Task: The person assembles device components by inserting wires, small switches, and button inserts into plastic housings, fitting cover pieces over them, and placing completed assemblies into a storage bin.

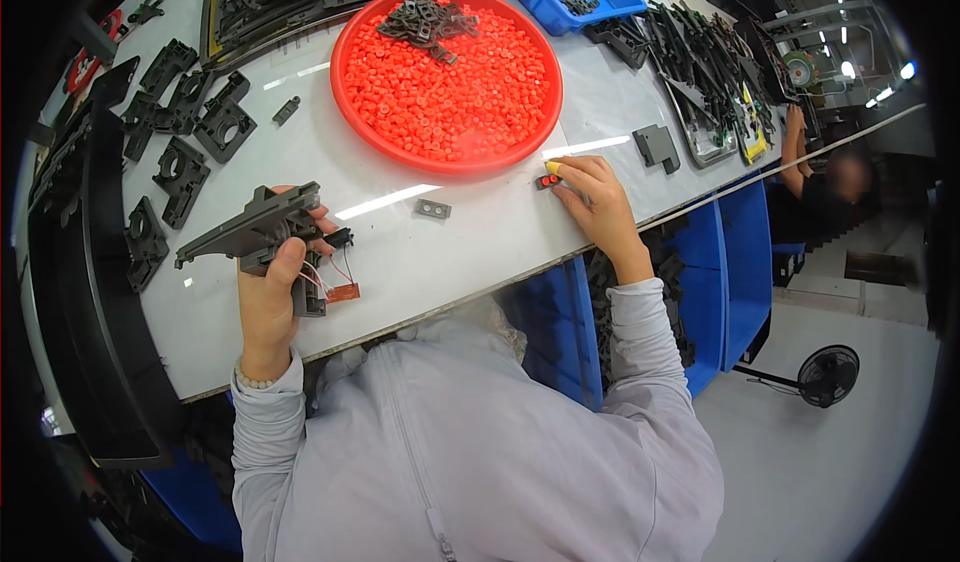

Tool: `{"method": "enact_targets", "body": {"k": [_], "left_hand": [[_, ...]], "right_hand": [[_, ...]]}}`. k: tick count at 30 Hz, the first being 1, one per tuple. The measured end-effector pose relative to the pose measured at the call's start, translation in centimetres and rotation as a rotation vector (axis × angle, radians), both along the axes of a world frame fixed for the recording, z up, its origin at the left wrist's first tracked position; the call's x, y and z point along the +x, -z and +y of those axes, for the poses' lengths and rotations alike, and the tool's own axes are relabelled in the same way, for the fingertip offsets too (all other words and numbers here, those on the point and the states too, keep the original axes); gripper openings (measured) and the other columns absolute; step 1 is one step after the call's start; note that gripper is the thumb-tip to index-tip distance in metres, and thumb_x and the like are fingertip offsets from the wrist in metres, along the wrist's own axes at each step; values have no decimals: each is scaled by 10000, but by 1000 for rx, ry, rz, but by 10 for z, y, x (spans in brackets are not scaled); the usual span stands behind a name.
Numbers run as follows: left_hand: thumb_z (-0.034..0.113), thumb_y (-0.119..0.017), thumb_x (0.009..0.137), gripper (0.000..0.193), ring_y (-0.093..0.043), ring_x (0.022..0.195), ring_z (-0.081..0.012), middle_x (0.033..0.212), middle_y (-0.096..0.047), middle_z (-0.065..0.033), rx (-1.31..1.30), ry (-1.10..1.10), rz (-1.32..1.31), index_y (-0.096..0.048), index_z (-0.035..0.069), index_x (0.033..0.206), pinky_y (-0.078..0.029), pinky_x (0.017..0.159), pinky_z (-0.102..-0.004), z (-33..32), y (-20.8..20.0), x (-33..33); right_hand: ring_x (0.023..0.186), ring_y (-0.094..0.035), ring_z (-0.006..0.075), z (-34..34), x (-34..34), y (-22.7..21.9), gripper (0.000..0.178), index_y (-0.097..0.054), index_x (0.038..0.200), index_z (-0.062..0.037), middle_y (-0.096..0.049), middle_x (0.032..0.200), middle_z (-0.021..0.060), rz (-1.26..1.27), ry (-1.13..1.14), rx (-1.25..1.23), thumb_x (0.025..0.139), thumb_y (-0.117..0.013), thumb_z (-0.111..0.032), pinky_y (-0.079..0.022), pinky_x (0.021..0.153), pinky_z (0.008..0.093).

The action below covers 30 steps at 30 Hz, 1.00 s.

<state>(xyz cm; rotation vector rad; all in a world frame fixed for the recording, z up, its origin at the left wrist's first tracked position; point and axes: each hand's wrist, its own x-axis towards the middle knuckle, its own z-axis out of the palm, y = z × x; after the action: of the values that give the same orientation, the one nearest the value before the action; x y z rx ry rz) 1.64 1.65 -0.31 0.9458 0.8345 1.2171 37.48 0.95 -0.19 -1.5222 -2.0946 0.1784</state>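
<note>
My left hand (270, 292) is closed around a dark grey plastic housing (262, 224), held above the near left of the table. Thin wires run from it to a small orange-red board (343, 293) by its lower end. My right hand (597, 202) is at the table to the right, its thumb and forefinger at a small dark holder with two red caps (547, 181). A yellow cover sits on one fingertip. Between the hands lies a small grey two-hole holder (433, 209). Beyond it stands a round red tray (345, 112) of small red caps, with dark holders piled on top.
Several dark brackets (180, 177) lie at the left beside a long black panel (100, 292). A blue bin (620, 2) and trays of dark parts (690, 72) stand at the back. One flat grey part (656, 149) lies at right. Blue bins (745, 262) sit below the edge; a co-worker (820, 177) is beyond.
</note>
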Motion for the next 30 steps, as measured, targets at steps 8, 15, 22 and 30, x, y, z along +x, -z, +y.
{"method": "enact_targets", "body": {"k": [8, 15, 22, 30], "left_hand": [[321, -697, 775, 620, -570, 971, -191, 1073, -549, -115, 117, -28, -52, -413, 1, 1223, -484, 820, -305, -3, -9, 2], [575, -770, 577, 960, -539, 1047, -227, 1122, -528, -155, 274, -40, 109, -387, -17, 1228, -458, 905, -332, 1, -21, 1], [615, -785, 455, 1075, -547, 1051, -218, 1146, -528, -171, 257, -47, 15, -392, -38, 1213, -492, 887, -329, -6, -29, -6], [642, -733, 500, 1038, -589, 980, -217, 1123, -557, -176, 165, -69, -23, -396, -20, 1224, -538, 792, -318, -9, -33, -6]], "right_hand": [[768, -585, 249, -3, -20, 7, 203, -663, 898, -23, -604, 835, 109, 117, -27, 68, 707, -644, 44, -482, 671, 321], [711, -576, 246, 2, -110, -37, 281, -649, 897, -36, -604, 828, 104, 431, -327, 71, 644, -671, 83, -471, 622, 318], [686, -532, 208, 24, -168, -62, 205, -609, 816, -56, -566, 796, 54, 320, -670, 148, 625, -664, -9, -446, 554, 301], [765, -508, 207, 31, -178, -68, 222, -582, 861, -9, -516, 821, 69, 31, -746, 166, 655, -611, -86, -464, 596, 294]]}}
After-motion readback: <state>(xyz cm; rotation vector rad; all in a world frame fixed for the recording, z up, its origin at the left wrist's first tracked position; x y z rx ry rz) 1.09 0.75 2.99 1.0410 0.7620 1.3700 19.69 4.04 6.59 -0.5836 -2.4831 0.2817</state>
